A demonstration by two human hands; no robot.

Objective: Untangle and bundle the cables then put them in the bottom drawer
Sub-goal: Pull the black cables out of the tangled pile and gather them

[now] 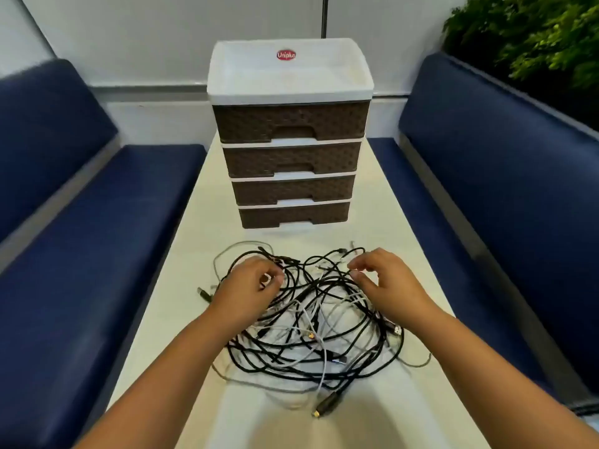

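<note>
Lying in one tangled heap on the bench (382,234), the cables (311,328) are under both my hands. My left hand (249,286) pinches a strand, to find an end; my right hand (385,280) hovers, fingers loose, holding nothing. The bottom drawer (294,214) is closed, beyond the heap.

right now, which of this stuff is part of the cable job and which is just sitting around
Part of the job:
cables, tangled on the table
bottom drawer, closed
left hand, fingers curled on a cable
right hand, fingers loosely curled over the pile

Just there:
upper drawers
benches
plant
</note>
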